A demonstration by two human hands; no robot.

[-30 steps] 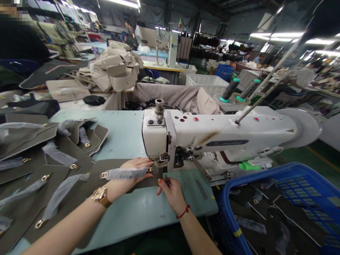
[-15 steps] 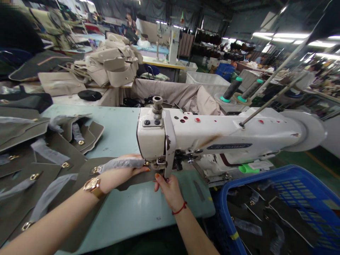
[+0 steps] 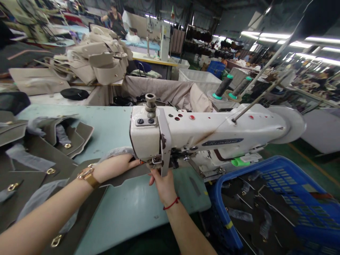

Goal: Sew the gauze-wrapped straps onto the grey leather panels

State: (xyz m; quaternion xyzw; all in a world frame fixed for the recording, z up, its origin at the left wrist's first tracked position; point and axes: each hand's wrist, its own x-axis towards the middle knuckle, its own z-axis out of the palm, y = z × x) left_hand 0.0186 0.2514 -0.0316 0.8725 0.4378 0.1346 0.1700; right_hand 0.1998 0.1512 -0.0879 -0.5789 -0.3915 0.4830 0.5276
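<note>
A white sewing machine point(image 3: 202, 136) stands on a pale green table point(image 3: 130, 205). A dark olive leather panel point(image 3: 124, 177) lies flat under the machine's head. My left hand point(image 3: 115, 166), with a gold watch on the wrist, presses flat on the panel just left of the needle. My right hand point(image 3: 160, 182), with a red cord on the wrist, holds the panel's near edge right below the presser foot. The needle area is partly hidden by the machine head.
Several olive panels point(image 3: 39, 159) with gold rings and plastic wraps lie at the left. A blue basket point(image 3: 268, 205) with dark panels stands at the right. Beige bag pieces point(image 3: 95, 60) pile up behind. Two thread cones point(image 3: 231, 86) stand behind the machine. People work in the background.
The camera view has shifted right and down. Both hands have moved closer under the machine head, the panel fed further beneath it.
</note>
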